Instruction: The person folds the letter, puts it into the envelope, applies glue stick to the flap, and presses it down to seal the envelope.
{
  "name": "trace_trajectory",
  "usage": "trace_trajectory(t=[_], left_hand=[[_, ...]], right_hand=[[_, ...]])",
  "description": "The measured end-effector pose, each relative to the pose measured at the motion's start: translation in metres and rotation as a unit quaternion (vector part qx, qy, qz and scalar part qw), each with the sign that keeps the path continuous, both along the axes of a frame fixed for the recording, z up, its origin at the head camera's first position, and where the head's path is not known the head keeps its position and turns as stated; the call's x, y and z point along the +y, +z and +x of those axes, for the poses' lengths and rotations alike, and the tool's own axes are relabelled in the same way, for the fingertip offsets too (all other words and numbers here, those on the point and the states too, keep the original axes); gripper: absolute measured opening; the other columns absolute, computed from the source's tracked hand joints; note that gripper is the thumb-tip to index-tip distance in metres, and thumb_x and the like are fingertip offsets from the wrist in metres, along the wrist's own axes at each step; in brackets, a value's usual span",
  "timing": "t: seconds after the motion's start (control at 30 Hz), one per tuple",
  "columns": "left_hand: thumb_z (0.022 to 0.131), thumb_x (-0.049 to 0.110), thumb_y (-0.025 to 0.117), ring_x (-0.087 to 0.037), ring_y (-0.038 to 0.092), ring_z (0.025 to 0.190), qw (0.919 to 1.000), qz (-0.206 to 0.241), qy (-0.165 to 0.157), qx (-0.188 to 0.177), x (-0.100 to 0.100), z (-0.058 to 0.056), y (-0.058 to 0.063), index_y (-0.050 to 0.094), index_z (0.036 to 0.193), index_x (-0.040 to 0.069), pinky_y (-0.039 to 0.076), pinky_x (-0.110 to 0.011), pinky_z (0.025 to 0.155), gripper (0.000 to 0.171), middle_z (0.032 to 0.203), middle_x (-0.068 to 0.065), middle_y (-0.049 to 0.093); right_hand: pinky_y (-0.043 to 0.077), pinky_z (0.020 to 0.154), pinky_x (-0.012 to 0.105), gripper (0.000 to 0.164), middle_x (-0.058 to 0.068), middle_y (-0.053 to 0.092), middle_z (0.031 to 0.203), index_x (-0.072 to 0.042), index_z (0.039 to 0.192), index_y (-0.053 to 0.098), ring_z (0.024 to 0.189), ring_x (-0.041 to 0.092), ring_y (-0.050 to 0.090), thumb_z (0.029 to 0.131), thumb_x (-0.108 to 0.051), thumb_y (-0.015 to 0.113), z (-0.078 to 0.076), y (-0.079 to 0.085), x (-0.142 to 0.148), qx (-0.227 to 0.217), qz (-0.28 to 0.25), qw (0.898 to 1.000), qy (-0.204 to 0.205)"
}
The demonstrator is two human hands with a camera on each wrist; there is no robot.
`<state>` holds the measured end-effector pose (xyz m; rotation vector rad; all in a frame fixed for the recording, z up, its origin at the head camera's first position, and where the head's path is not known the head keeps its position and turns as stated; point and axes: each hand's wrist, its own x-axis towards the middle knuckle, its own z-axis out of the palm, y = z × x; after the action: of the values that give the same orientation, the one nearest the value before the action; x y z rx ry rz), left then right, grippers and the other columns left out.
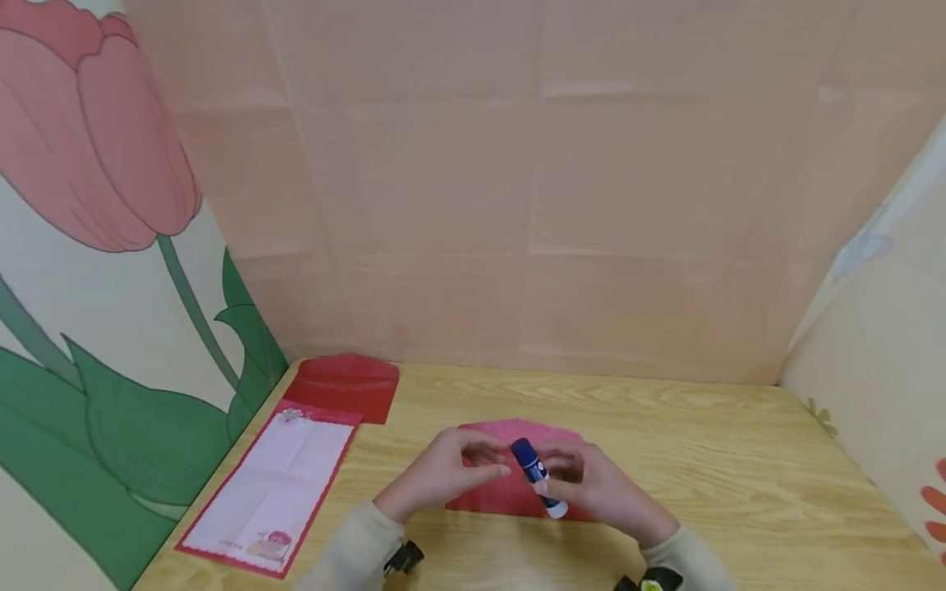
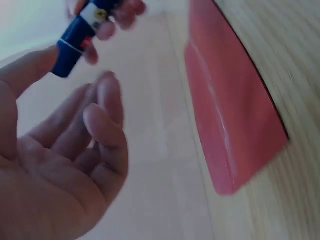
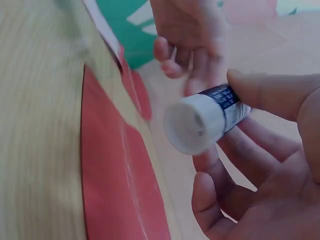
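My right hand (image 1: 594, 484) pinches a glue stick (image 1: 529, 460) between thumb and fingers, tilted over the table. Its dark blue cap points up and to the left; the white base (image 3: 192, 127) faces the right wrist camera. My left hand (image 1: 447, 472) is just left of the cap, fingers relaxed and a little bent, holding nothing. In the left wrist view the left thumb (image 2: 30, 70) overlaps the cap's end. Beneath both hands lies a red envelope (image 1: 480, 494) with its flap side spread away from me, partly hidden by the hands.
At the table's left edge lies a pale sheet with a red border (image 1: 277, 480). Its top overlaps a second red envelope (image 1: 355, 390) in the back left corner. A pinkish backdrop (image 1: 532, 205) rises behind the wooden table (image 1: 702, 460), with printed panels on both sides.
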<state>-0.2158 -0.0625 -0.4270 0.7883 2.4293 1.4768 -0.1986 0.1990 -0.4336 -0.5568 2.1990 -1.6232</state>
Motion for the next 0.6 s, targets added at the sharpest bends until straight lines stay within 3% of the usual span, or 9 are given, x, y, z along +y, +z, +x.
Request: trace_trajectory(t=[0.13, 0.33, 0.47, 0.6], left_hand=[[0.089, 0.025, 0.077, -0.018, 0.065, 0.095, 0.9967, -0.071, 0.034, 0.021, 0.000, -0.007, -0.009, 0.070, 0.120, 0.007, 0.053, -0.029, 0.080, 0.037, 0.112, -0.007, 0.070], [0.080, 0.025, 0.085, -0.020, 0.057, 0.094, 0.9757, -0.183, 0.107, 0.054, 0.006, -0.015, -0.025, 0.064, 0.129, 0.003, 0.052, -0.036, 0.084, 0.058, 0.110, -0.009, 0.062], [0.072, 0.029, 0.091, -0.020, 0.050, 0.094, 0.9608, -0.230, 0.142, 0.062, 0.008, -0.018, -0.031, 0.058, 0.137, 0.004, 0.050, -0.038, 0.081, 0.076, 0.109, -0.006, 0.053], [0.067, 0.035, 0.094, -0.026, 0.048, 0.102, 0.9537, -0.256, 0.142, 0.068, 0.008, -0.020, -0.036, 0.054, 0.139, 0.004, 0.050, -0.043, 0.082, 0.088, 0.118, -0.010, 0.051]], right_hand=[[0.056, 0.081, 0.033, 0.051, 0.015, 0.070, 0.111, 0.000, 0.133, 0.056, 0.095, 0.023, 0.065, 0.090, -0.021, 0.075, -0.004, 0.001, 0.009, 0.034, 0.048, 0.994, -0.088], [0.054, 0.069, 0.030, 0.038, 0.010, 0.069, 0.102, -0.003, 0.116, 0.062, 0.085, 0.021, 0.064, 0.083, -0.009, 0.080, -0.014, -0.009, 0.026, 0.113, 0.113, 0.964, -0.212], [0.054, 0.067, 0.030, 0.036, 0.012, 0.067, 0.104, -0.004, 0.113, 0.061, 0.088, 0.023, 0.066, 0.084, -0.011, 0.080, -0.019, -0.016, 0.042, 0.141, 0.155, 0.944, -0.256], [0.053, 0.067, 0.030, 0.037, 0.014, 0.067, 0.104, -0.003, 0.113, 0.061, 0.093, 0.027, 0.066, 0.084, -0.013, 0.080, -0.022, -0.022, 0.057, 0.152, 0.185, 0.929, -0.281]])
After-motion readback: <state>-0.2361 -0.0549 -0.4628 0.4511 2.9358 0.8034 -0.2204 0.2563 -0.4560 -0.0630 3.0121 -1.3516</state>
